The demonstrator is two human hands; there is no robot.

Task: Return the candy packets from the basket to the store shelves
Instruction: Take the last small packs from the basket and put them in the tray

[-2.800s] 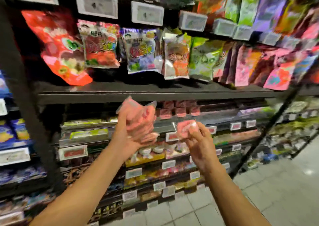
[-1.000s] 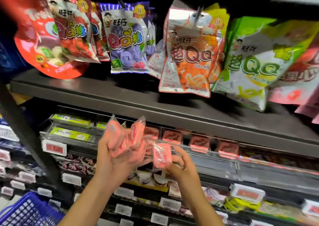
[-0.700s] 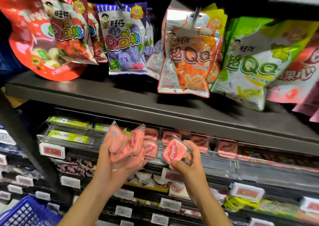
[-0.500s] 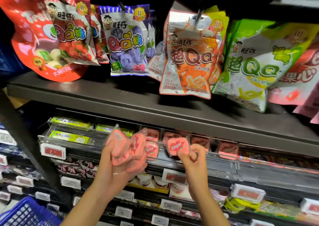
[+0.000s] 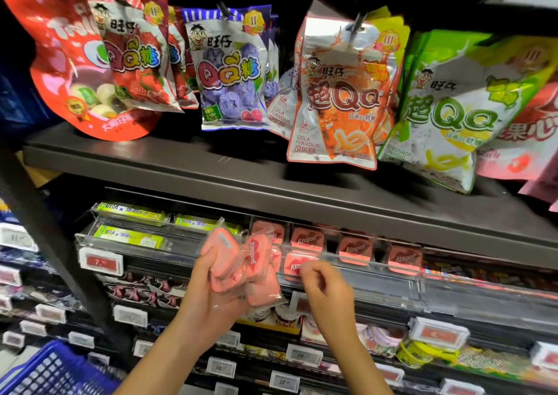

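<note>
My left hand (image 5: 208, 298) grips a bunch of pink heart-printed candy packets (image 5: 241, 264) in front of the clear acrylic shelf tray (image 5: 377, 277). One pink packet (image 5: 294, 263) lies in that tray's front row, behind the clear lip, beside more of the same packets (image 5: 354, 251). My right hand (image 5: 327, 289) hovers just below and in front of that packet, its fingers loosely curled and holding nothing. The blue basket (image 5: 45, 373) shows at the bottom left corner; its contents are out of view.
A dark shelf board (image 5: 241, 171) juts out just above the tray, with hanging gummy bags (image 5: 229, 71) over it. Green gum packs (image 5: 129, 237) fill the tray's left part. Price tags (image 5: 101, 261) and lower rows of sweets sit beneath.
My right hand carried one pink packet up to the tray, set it in the front row and let go. It has drawn back slightly. My left hand keeps its bunch.
</note>
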